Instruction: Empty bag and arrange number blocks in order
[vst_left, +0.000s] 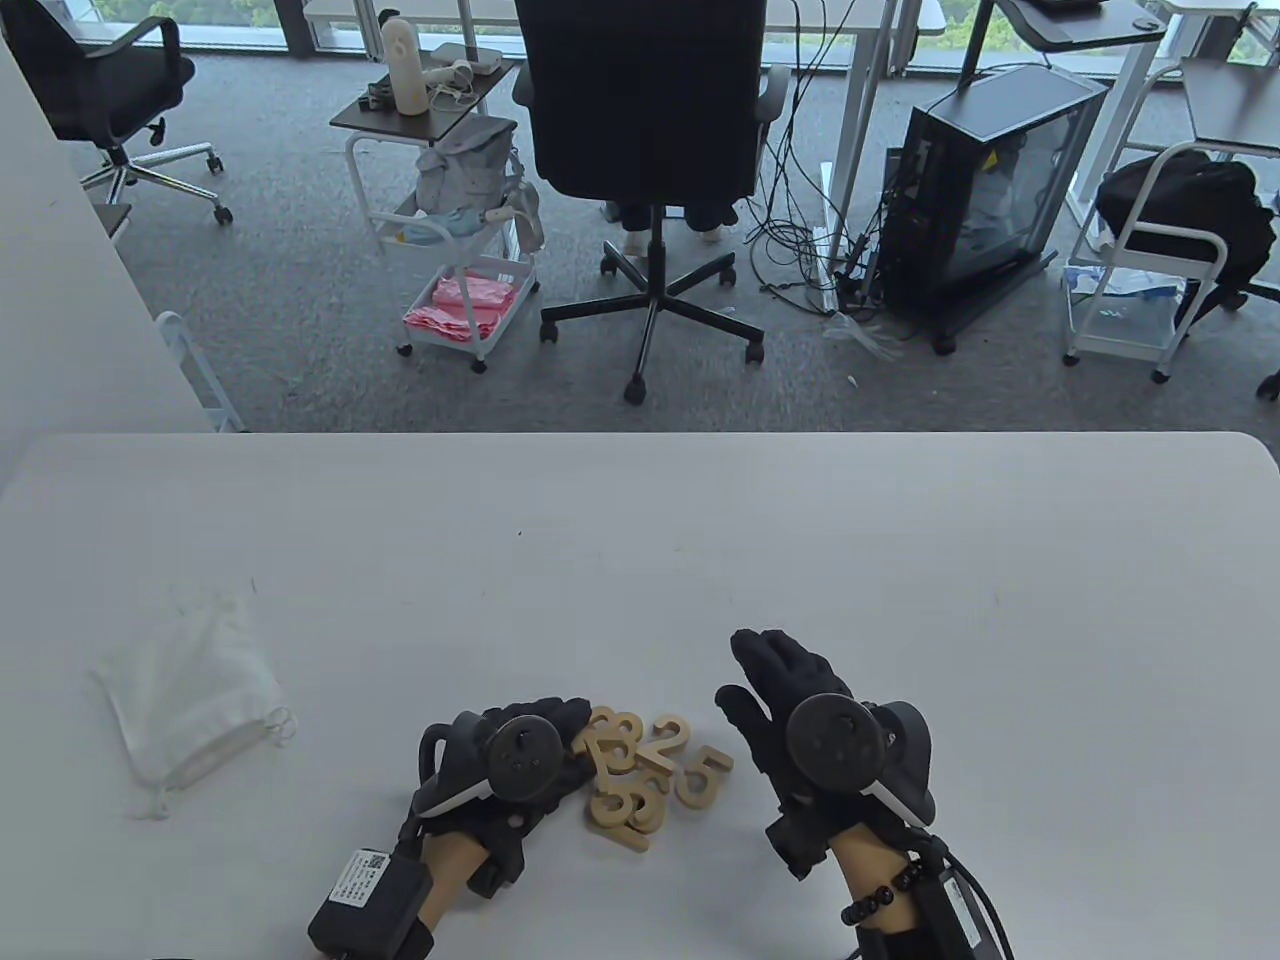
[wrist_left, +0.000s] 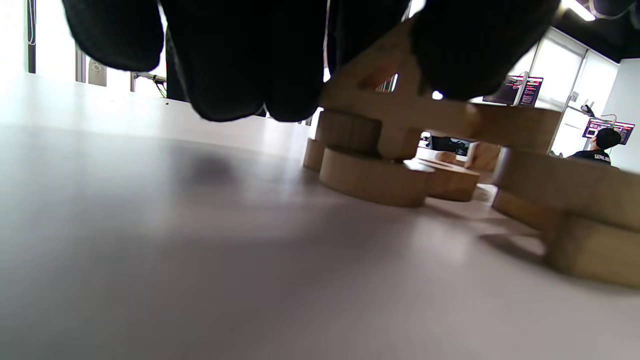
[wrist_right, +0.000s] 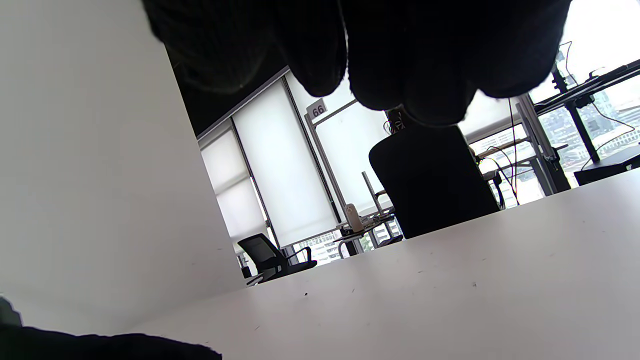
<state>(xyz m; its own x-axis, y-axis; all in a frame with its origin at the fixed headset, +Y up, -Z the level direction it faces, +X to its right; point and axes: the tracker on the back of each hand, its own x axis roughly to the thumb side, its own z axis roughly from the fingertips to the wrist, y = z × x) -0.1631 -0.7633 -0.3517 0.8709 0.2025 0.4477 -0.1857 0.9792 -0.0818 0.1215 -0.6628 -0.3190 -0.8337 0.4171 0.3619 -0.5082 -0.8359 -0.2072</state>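
Note:
A pile of wooden number blocks (vst_left: 640, 780) lies near the table's front edge, between my hands. A 2 (vst_left: 668, 740) and a 5 (vst_left: 703, 775) lie face up on its right side. My left hand (vst_left: 570, 732) reaches into the pile's left side. In the left wrist view its fingers (wrist_left: 240, 75) pinch a 4-shaped block (wrist_left: 400, 107) that leans on other blocks (wrist_left: 372, 177). My right hand (vst_left: 762, 680) is just right of the pile, fingers stretched out, holding nothing. The white drawstring bag (vst_left: 190, 690) lies flat at the left.
The white table (vst_left: 900, 560) stretches wide behind and to the right of the pile. Beyond its far edge stand a black office chair (vst_left: 645, 120), a small cart (vst_left: 455, 250) and a computer case (vst_left: 985, 190) on the carpet.

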